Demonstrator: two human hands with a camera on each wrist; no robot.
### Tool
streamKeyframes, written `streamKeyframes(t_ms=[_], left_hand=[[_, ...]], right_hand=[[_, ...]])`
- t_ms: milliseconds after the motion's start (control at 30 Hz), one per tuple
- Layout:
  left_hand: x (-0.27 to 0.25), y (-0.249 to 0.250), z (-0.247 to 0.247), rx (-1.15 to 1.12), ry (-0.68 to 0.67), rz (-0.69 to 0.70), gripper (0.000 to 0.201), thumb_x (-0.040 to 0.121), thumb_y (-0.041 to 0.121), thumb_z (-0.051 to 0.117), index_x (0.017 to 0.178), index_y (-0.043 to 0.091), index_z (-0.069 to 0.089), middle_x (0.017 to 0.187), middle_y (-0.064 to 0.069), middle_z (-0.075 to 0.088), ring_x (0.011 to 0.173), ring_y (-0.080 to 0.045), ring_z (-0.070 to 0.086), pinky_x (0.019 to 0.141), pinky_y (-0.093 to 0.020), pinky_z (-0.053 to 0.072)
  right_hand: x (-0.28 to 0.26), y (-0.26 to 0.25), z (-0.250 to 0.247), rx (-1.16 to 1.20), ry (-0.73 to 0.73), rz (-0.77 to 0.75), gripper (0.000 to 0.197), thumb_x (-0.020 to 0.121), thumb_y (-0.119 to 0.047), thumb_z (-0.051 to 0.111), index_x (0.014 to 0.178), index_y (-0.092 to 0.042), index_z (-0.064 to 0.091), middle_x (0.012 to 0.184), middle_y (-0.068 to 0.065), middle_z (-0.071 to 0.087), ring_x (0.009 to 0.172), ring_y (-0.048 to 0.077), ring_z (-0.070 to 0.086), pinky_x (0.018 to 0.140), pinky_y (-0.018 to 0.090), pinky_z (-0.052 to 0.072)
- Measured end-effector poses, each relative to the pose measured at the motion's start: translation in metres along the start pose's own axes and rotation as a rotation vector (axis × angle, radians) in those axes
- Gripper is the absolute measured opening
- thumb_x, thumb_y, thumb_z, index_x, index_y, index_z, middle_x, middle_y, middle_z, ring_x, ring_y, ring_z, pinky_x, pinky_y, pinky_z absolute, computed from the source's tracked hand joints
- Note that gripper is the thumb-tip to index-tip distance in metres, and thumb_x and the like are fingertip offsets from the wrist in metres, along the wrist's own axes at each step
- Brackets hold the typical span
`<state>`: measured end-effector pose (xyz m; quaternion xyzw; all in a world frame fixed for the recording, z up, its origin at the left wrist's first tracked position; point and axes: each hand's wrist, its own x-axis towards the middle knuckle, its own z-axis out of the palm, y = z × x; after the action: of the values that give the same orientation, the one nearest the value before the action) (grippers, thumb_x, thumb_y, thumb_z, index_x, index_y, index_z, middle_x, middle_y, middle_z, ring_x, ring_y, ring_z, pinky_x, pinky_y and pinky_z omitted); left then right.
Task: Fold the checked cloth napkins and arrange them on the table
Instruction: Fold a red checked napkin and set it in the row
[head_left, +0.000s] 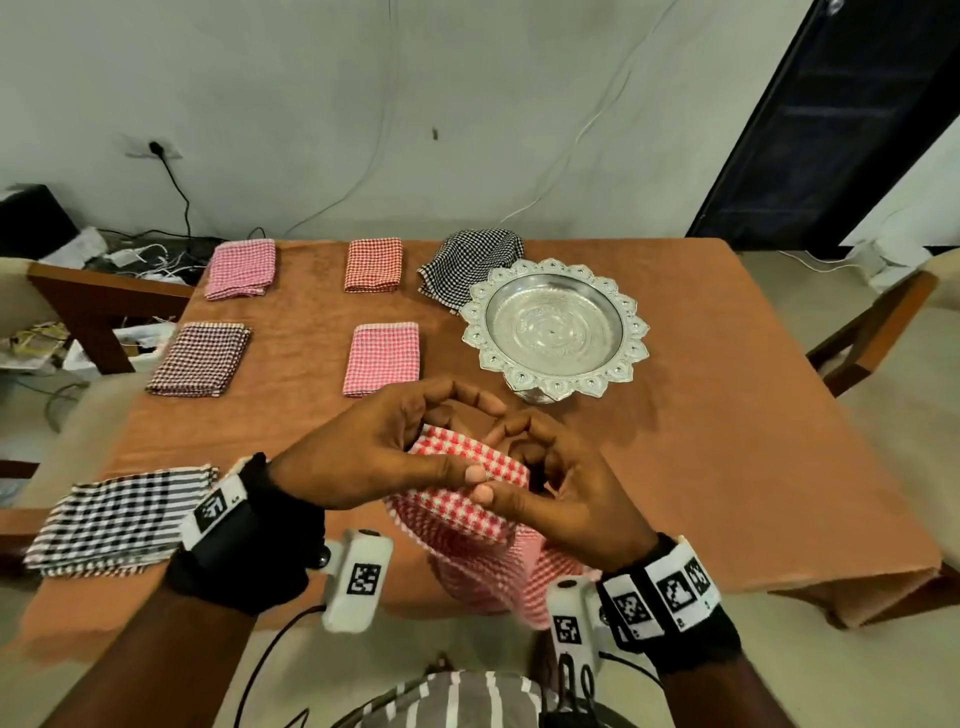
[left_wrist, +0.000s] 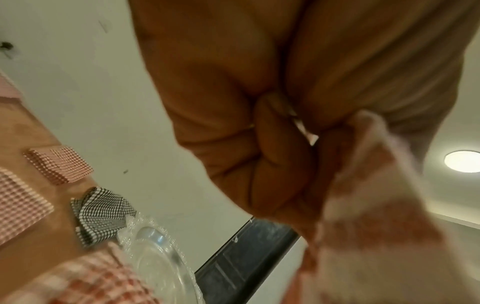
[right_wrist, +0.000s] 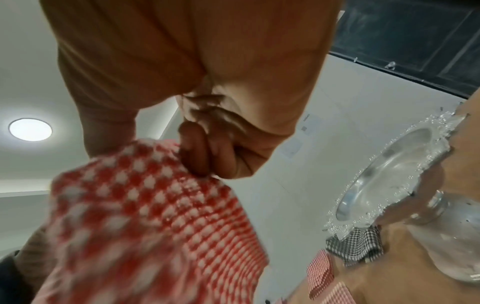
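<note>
A red-and-white checked napkin (head_left: 462, 514) hangs in the air above the near edge of the brown table (head_left: 727, 441). My left hand (head_left: 395, 457) and right hand (head_left: 550, 488) meet at its top edge, both pinching the cloth (right_wrist: 145, 205) between thumb and fingers, thumbs almost touching. The rest of the napkin (left_wrist: 376, 226) droops below my wrists. Several folded checked napkins lie in two rows: pink (head_left: 240, 268), orange-red (head_left: 373, 264), dark maroon (head_left: 199, 358), pink-red (head_left: 383, 357). A black-and-white one (head_left: 119, 519) lies at the near left.
A silver footed tray (head_left: 555, 328) with a scalloped rim stands right of centre. An unfolded black-and-white checked napkin (head_left: 467, 267) lies behind it, partly under its rim. Wooden chairs (head_left: 98, 312) flank the table. Cables and clutter sit on the floor at the left.
</note>
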<state>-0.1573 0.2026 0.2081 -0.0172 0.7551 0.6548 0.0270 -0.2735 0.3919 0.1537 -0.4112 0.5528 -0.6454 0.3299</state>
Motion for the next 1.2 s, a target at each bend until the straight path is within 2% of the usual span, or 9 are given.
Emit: streamKeyframes(t_ms=[133, 200, 300, 500, 600, 733, 867, 967, 1200], left_hand=[[-0.002, 0.015, -0.009, 0.114, -0.001, -0.024, 0.034, 0.084, 0.004, 0.076, 0.116, 0.008, 0.068, 0.1, -0.011, 0.074, 0.088, -0.023, 0.072, 0.074, -0.027, 0.058], [-0.002, 0.02, -0.013, 0.194, 0.037, -0.023, 0.022, 0.085, 0.01, 0.075, 0.106, 0.009, 0.074, 0.099, -0.006, 0.076, 0.09, -0.02, 0.073, 0.075, -0.025, 0.058], [-0.002, 0.023, -0.015, 0.257, 0.146, 0.036, 0.012, 0.089, 0.015, 0.07, 0.098, 0.009, 0.075, 0.094, -0.003, 0.077, 0.088, -0.018, 0.073, 0.076, -0.024, 0.057], [0.005, 0.017, -0.017, 0.311, 0.46, 0.196, 0.013, 0.096, 0.017, 0.059, 0.093, 0.011, 0.071, 0.087, 0.0, 0.073, 0.081, -0.013, 0.069, 0.071, -0.019, 0.052], [0.007, 0.007, -0.024, 0.323, 0.595, 0.176, 0.014, 0.097, 0.02, 0.058, 0.093, 0.012, 0.069, 0.084, 0.001, 0.073, 0.078, -0.01, 0.068, 0.067, -0.02, 0.052], [0.008, -0.016, -0.028, 0.733, 0.702, 0.036, 0.017, 0.092, 0.037, 0.066, 0.102, 0.023, 0.064, 0.095, 0.007, 0.066, 0.088, -0.012, 0.061, 0.078, -0.043, 0.052], [0.037, 0.002, 0.038, 0.663, 0.502, 0.297, 0.04, 0.089, 0.035, 0.071, 0.125, 0.023, 0.058, 0.123, 0.016, 0.058, 0.116, -0.008, 0.056, 0.095, -0.034, 0.049], [0.071, 0.016, 0.094, 0.467, 0.295, 0.306, 0.052, 0.089, 0.03, 0.076, 0.136, 0.019, 0.056, 0.128, 0.012, 0.063, 0.118, -0.01, 0.062, 0.096, -0.03, 0.053], [0.144, 0.028, 0.146, 0.394, 0.548, 0.35, 0.007, 0.092, 0.016, 0.072, 0.097, 0.016, 0.077, 0.087, 0.009, 0.075, 0.082, -0.013, 0.073, 0.07, -0.028, 0.057]], right_hand=[[0.004, -0.012, -0.014, -0.199, -0.005, -0.06, 0.03, 0.081, -0.016, 0.086, 0.066, -0.003, 0.063, 0.067, 0.007, 0.061, 0.065, 0.029, 0.055, 0.057, 0.046, 0.043], [0.003, -0.015, -0.024, -0.175, 0.024, -0.034, 0.04, 0.08, -0.016, 0.087, 0.061, -0.003, 0.054, 0.067, 0.014, 0.059, 0.067, 0.035, 0.056, 0.059, 0.052, 0.047], [-0.002, -0.022, -0.038, -0.055, 0.047, 0.069, 0.038, 0.08, -0.008, 0.085, 0.07, -0.005, 0.049, 0.065, 0.023, 0.053, 0.062, 0.035, 0.056, 0.056, 0.047, 0.046], [-0.019, -0.044, -0.077, -0.251, -0.069, 0.166, 0.026, 0.083, -0.011, 0.082, 0.107, -0.003, 0.072, 0.101, 0.012, 0.076, 0.091, 0.031, 0.074, 0.079, 0.052, 0.061], [-0.033, -0.049, -0.103, -0.358, 0.017, 0.162, 0.023, 0.083, -0.017, 0.081, 0.104, -0.009, 0.074, 0.099, 0.01, 0.076, 0.091, 0.026, 0.074, 0.079, 0.055, 0.06], [-0.046, -0.048, -0.117, -0.3, 0.232, -0.015, 0.015, 0.085, -0.009, 0.073, 0.091, 0.001, 0.062, 0.087, 0.017, 0.066, 0.082, 0.037, 0.065, 0.075, 0.057, 0.056], [-0.042, -0.044, -0.106, -0.238, 0.188, -0.085, 0.012, 0.091, 0.005, 0.064, 0.099, -0.004, 0.067, 0.095, 0.008, 0.069, 0.087, 0.024, 0.068, 0.075, 0.033, 0.056], [-0.033, -0.04, -0.104, -0.126, 0.111, -0.043, 0.014, 0.095, 0.0, 0.063, 0.109, -0.003, 0.06, 0.101, 0.013, 0.069, 0.092, 0.029, 0.07, 0.079, 0.038, 0.058], [-0.038, -0.039, -0.161, 0.085, 0.125, 0.007, 0.02, 0.104, -0.015, 0.053, 0.122, -0.009, 0.047, 0.084, 0.038, 0.056, 0.071, 0.031, 0.057, 0.063, 0.041, 0.049]])
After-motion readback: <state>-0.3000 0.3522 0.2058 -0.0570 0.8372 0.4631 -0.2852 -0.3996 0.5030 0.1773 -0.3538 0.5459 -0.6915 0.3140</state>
